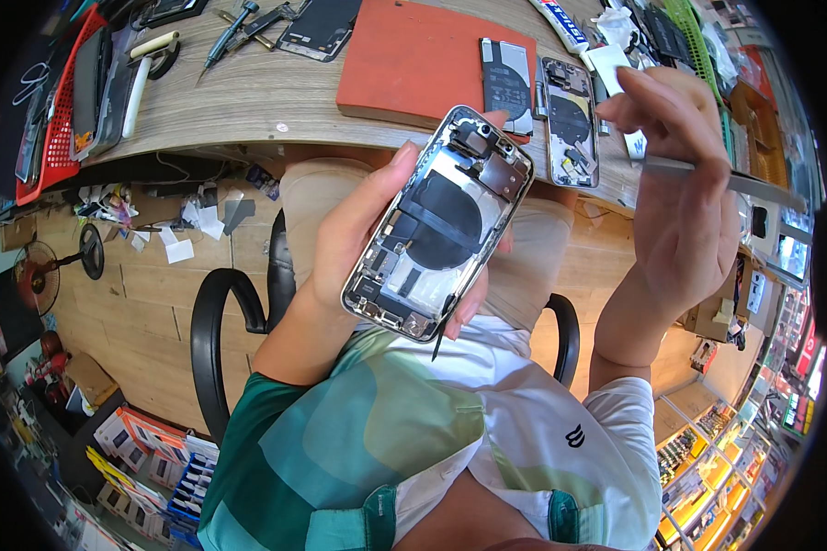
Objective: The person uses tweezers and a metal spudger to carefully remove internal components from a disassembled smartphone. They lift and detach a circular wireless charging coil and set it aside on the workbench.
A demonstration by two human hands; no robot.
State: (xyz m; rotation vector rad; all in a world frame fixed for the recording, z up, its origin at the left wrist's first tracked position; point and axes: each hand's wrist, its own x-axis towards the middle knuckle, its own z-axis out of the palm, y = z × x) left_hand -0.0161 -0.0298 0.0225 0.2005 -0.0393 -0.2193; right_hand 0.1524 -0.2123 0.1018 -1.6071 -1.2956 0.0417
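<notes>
My left hand (342, 241) is wrapped round an opened phone body (436, 220), held tilted above my lap. Its silver frame shows bare insides: a round black coil patch, small boards and connectors. A thin black strip (439, 342) hangs off its lower end. To the right, my right hand (685, 207) is raised with bent fingers closed on a slim grey metal tool (770, 190), apparently tweezers, apart from the phone. On the desk, a flat black-and-silver phone battery (507, 84) rests on a red pad (423, 64). A second opened phone body (572, 124) lies beside the pad.
A wooden desk (248, 92) spans the far side. On it are a screwdriver (230, 37), a dark phone screen (319, 28), a red basket (60, 138) at left and a glue tube (560, 26) at right. Black chair armrests (213, 349) flank me.
</notes>
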